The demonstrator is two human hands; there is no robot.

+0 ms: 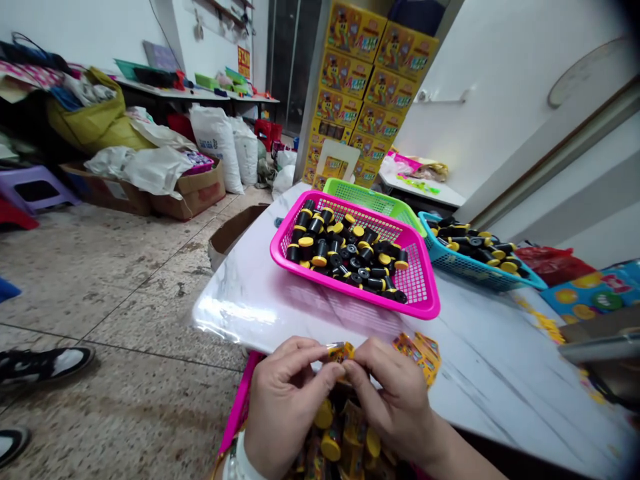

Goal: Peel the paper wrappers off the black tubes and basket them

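My left hand [287, 403] and my right hand [395, 400] meet at the table's front edge, thumbs and fingertips pinching a small yellow printed label [342, 351] between them. Part of the label is hidden by the fingers. Beside my right hand, more yellow printed label sheets [429, 357] lie on the table. Below both hands are several small yellow-capped cylinders [331, 447], some wrapped in yellow print, above a pink edge [239, 407] that shows at the left. A pink basket [345, 299] of black cylinders with yellow caps stands just beyond my hands.
Behind the pink basket sit a green basket [375, 200] and a blue basket [465, 270] holding more black-and-yellow cylinders. Yellow printed boxes [350, 87] are stacked at the back of the marbled table [235, 307]. An open carton [230, 233] stands on the floor left; a person's shoe [60, 363] shows there.
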